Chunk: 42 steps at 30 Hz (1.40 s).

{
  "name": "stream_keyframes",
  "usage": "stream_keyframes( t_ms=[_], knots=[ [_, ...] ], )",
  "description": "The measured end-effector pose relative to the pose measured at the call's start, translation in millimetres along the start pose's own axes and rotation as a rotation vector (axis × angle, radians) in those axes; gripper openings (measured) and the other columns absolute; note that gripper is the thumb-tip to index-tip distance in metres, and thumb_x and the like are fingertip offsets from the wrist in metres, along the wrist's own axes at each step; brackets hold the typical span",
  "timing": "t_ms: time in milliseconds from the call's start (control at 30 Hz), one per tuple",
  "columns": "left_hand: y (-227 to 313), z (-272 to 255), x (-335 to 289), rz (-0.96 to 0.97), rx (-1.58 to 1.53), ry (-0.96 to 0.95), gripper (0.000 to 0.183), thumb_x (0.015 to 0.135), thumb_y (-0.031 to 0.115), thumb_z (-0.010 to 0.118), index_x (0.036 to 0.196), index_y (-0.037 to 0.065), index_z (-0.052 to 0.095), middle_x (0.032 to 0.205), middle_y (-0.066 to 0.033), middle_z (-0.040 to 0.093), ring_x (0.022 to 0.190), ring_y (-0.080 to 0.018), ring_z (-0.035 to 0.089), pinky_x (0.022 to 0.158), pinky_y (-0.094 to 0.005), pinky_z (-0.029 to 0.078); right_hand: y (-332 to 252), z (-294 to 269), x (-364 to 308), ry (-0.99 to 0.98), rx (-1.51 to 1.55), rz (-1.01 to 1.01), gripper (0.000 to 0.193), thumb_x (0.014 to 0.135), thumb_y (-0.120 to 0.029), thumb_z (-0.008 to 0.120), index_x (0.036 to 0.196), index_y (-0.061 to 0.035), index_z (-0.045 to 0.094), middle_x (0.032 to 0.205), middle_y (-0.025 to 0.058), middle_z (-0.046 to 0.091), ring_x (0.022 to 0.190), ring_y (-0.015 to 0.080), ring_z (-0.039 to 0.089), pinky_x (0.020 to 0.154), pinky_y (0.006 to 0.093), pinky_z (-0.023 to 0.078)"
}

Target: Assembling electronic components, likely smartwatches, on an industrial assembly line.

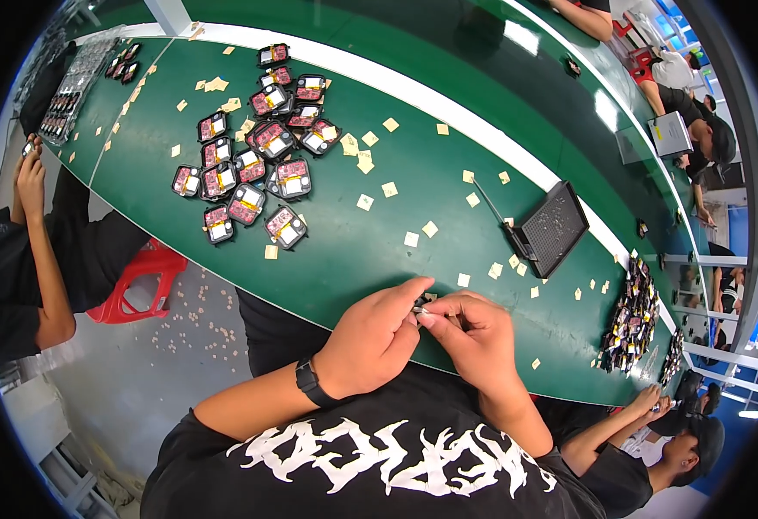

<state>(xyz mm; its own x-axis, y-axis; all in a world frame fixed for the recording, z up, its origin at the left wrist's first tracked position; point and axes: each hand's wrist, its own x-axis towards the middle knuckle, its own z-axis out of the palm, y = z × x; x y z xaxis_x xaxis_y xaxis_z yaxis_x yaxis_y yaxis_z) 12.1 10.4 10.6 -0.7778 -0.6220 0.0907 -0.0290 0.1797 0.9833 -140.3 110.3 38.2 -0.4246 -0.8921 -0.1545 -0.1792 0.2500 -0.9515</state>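
Close to the near edge of the green table (344, 259), my left hand (370, 333) and my right hand (474, 333) meet, fingers closed. Between their fingertips is a small dark part with a silvery bit (420, 309). My fingers cover most of it, so its kind does not show. My left hand curls round it from one side, while the right thumb and forefinger pinch it from the other. Ahead and to the left lie several open black cases (247, 204) with reddish circuit boards, white blocks and yellow tape inside.
Small cream paper squares (412, 239) are scattered over the table. A black tray (556, 229) of small parts stands at the right, with a heap of dark parts (630, 316) beyond it. People work on both sides; a red stool (141, 281) stands at the left.
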Motion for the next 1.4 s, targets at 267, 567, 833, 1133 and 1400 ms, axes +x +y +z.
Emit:
stream_keyframes(
  t_ms=[267, 567, 833, 1133, 1400],
  knots=[
    [-1, -10, -3, 0.022, 0.016, -0.114, 0.057, 0.091, -0.004, 0.051, 0.148, -0.002, 0.046, 0.106, -0.0183, 0.065, 0.088, -0.0321, 0.064, 0.082, -0.0393, 0.052, 8, -1, 3, -0.048, 0.153, 0.200, 0.008, 0.087, 0.001, 0.080, 0.093, 0.0013, 0.074, 0.085, -0.0015, 0.060, 0.070, 0.0039, 0.050, 0.062, 0.0213, 0.041],
    [-17, -17, -7, 0.130, -0.004, -0.261, 0.059, 0.095, -0.006, 0.051, 0.153, -0.005, 0.037, 0.129, -0.0237, 0.062, 0.108, -0.0386, 0.064, 0.094, -0.0421, 0.051, 2, -8, 15, -0.104, 0.310, 0.411, 0.023, 0.083, 0.004, 0.082, 0.087, -0.0026, 0.061, 0.083, -0.0014, 0.060, 0.073, 0.0047, 0.054, 0.065, 0.0207, 0.047],
    [-4, -15, 0, -0.063, -0.082, -0.168, 0.055, 0.098, -0.003, 0.053, 0.152, -0.001, 0.040, 0.104, -0.0124, 0.068, 0.077, -0.0182, 0.061, 0.071, -0.0321, 0.052, -2, -11, 15, -0.159, 0.323, 0.415, 0.011, 0.092, -0.006, 0.077, 0.095, -0.0006, 0.068, 0.085, -0.0024, 0.064, 0.073, 0.0042, 0.054, 0.064, 0.0201, 0.044],
    [-6, -23, 3, -0.253, -0.388, -0.190, 0.057, 0.100, -0.003, 0.049, 0.156, 0.004, 0.041, 0.108, -0.0074, 0.071, 0.072, -0.0078, 0.054, 0.063, -0.0240, 0.048, 17, -104, -33, 0.271, 0.050, 0.361, 0.016, 0.097, -0.017, 0.072, 0.106, -0.0033, 0.072, 0.083, -0.0035, 0.066, 0.067, 0.0025, 0.050, 0.059, 0.0184, 0.039],
    [-2, -28, 5, -0.251, -0.448, -0.247, 0.078, 0.086, -0.011, 0.043, 0.162, 0.007, 0.033, 0.121, -0.0090, 0.067, 0.082, -0.0109, 0.055, 0.077, -0.0260, 0.050, 70, -219, -89, 0.590, -1.305, 0.041, 0.032, 0.089, -0.008, 0.075, 0.119, -0.0007, 0.067, 0.110, 0.0132, 0.063, 0.090, 0.0284, 0.065, 0.072, 0.0353, 0.053]
  ],
)
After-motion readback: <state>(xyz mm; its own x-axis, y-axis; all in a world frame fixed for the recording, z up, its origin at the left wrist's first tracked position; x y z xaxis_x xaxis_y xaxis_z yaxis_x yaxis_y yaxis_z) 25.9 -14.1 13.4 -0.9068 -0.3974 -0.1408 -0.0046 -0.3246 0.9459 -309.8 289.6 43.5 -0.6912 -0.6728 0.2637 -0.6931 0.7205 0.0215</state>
